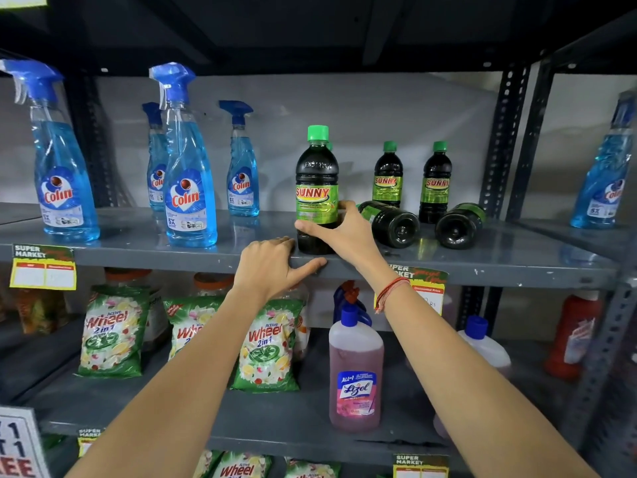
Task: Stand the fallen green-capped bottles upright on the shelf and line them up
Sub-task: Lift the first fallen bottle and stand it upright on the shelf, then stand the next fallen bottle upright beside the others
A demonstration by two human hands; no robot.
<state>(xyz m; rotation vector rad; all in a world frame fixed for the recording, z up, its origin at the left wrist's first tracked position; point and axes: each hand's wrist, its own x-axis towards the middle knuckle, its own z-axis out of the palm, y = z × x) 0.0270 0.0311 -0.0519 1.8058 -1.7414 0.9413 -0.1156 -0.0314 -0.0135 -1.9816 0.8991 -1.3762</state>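
Two fallen bottles are lying right of the upright front bottle, blocking that side. Bare shelf is lying open between it and the spray bottles.

Front bottle standing upright at front edge of shelf, right hand wrapping its lower part. Left hand resting on shelf lip just left of it. Two upright bottles standing behind, further right. Two fallen bottles lying in front of those — bases facing forward, right of hand. Spray bottles standing well left on same shelf. Detergent packets sitting on shelf below.
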